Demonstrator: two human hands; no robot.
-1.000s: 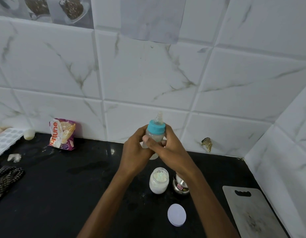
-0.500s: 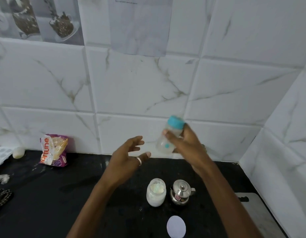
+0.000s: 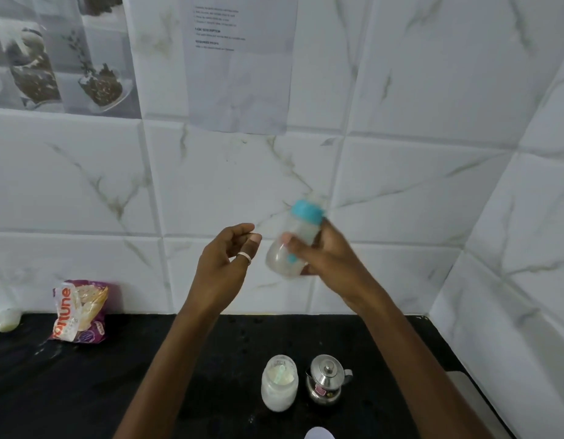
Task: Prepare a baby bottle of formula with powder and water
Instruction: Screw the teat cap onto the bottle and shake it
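Note:
My right hand (image 3: 328, 258) grips a clear baby bottle (image 3: 290, 248) with a teal collar, held up in front of the wall tiles and tilted to the right; it looks motion-blurred. Just left of the bottle, my left hand (image 3: 225, 264) hovers with fingers loosely curled, holding nothing and wearing a ring. Below on the black counter (image 3: 147, 375) stands an open white powder jar (image 3: 279, 386) with a scoop inside. A small steel kettle (image 3: 326, 379) sits beside it on the right.
A white lid (image 3: 318, 434) lies at the bottom edge. A purple snack packet (image 3: 79, 312) leans against the wall at the left, with a small pale object (image 3: 8, 320) further left. A pale cutting board edge (image 3: 464, 391) shows at the right. Paper sheets hang on the tiles.
My left hand let go of the bottle and drew aside. My right hand carried the bottle up and to the right, tilting it. The view rose toward the wall.

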